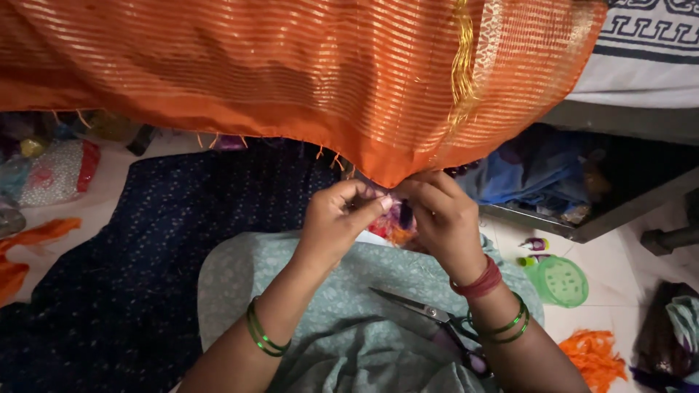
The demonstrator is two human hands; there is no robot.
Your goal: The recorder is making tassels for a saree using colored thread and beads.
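Note:
A large orange cloth (291, 73) with fine gold stripes hangs across the top of the head view, its hem dropping to a low point at the middle. My left hand (336, 218) and my right hand (440, 215) meet just under that point, fingers pinched on the hem and on a small purple and orange tassel (397, 222) between them. Green bangles ring both wrists, and red thread wraps my right wrist. A pair of scissors (437, 324) lies on my lap, on pale green printed fabric (349, 320).
A dark blue dotted cloth (145, 255) covers the floor at left. A bag of white beads (54, 171) lies far left. A green round lid (559, 280), small bottles, and loose orange thread (593, 356) lie at right, beside a low shelf of blue cloth (539, 175).

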